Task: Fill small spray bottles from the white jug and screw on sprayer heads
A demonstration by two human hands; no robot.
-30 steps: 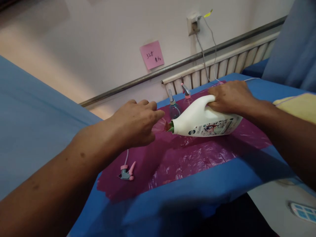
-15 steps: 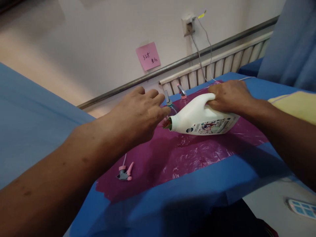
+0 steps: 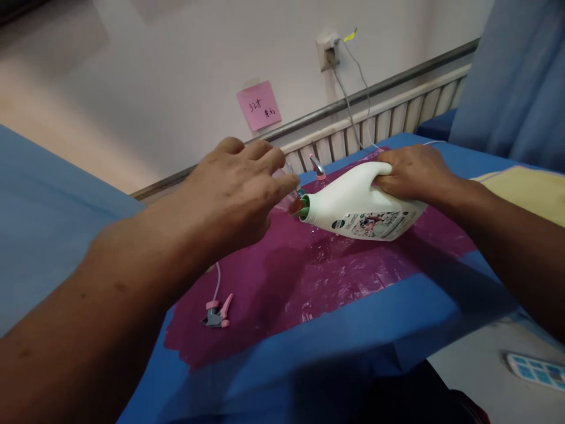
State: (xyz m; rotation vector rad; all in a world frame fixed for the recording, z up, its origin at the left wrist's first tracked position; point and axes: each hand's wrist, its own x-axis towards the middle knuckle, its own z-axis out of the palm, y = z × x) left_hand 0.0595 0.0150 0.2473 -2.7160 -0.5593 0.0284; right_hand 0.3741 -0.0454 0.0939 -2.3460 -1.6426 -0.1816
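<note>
My right hand is closed round the handle of a white detergent bottle, which is tipped on its side with its green open mouth pointing left. My left hand is curled round a small clear pinkish container held right at that mouth; most of the container is hidden behind my fingers. Both are above a purple plastic sheet spread on a blue-covered table. Just behind the bottle's mouth stands a spray bottle with a pink collar.
A loose grey-and-pink spray trigger with its tube lies on the sheet's near left. A pink sticky note and a wall socket with a cable are on the wall. A yellow cloth lies right; a keypad device lies below.
My left hand has risen with the small container, staying at the bottle's mouth. The bottle's mouth has lifted a little. My right hand keeps its grip on the handle.
</note>
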